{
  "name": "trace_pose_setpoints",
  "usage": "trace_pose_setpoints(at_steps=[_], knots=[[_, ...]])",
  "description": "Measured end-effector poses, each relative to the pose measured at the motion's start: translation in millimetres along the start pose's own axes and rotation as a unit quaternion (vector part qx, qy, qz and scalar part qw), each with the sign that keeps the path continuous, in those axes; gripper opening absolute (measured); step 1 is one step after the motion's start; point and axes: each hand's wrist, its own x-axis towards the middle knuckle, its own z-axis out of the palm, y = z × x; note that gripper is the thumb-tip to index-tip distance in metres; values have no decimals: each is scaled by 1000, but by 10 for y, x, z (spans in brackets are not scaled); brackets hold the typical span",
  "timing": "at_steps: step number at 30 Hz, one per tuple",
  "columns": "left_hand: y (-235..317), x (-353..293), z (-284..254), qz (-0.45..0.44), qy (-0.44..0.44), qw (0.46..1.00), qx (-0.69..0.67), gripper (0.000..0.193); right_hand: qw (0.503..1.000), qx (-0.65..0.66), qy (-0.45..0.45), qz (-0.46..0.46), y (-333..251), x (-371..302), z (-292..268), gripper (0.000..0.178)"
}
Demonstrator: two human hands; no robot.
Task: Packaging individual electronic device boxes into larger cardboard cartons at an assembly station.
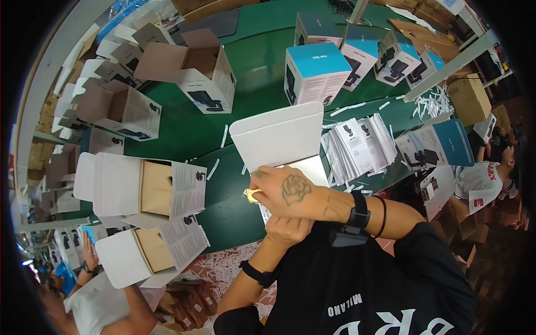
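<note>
Through the head view I see the right hand [287, 191] closed around a small yellow thing [253, 196], mostly hidden by the fingers; it shows at the hand's left side, in front of an opened white box [279, 133] with its flap raised; the left hand [288, 229] is curled narrow just below, and I cannot tell whether it holds anything; around them runs a green table [257, 61], littered with paper strips [213, 169]; a pile of leaflets [360, 146] lies right of the white box, blue-topped boxes [318, 72] stand beyond, and open cartons [155, 187] line the left; farther out I see shredded paper [231, 273] over the floor, one co-worker [109, 304] at lower left, and another co-worker [474, 187] at the right rim.
</note>
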Motion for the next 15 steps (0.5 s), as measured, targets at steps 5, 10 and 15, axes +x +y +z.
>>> trace_pose_setpoints(at_steps=[5,10,15], knots=[[1,41,-45,5,-8,1000,8,23,996,-88,31,6,56,6,144,29],[-45,23,-27,16,5,1000,1,24,998,-64,22,-10,95,40,130,29],[-42,87,-35,17,7,1000,-17,26,997,-49,60,23,149,18,94,26]])
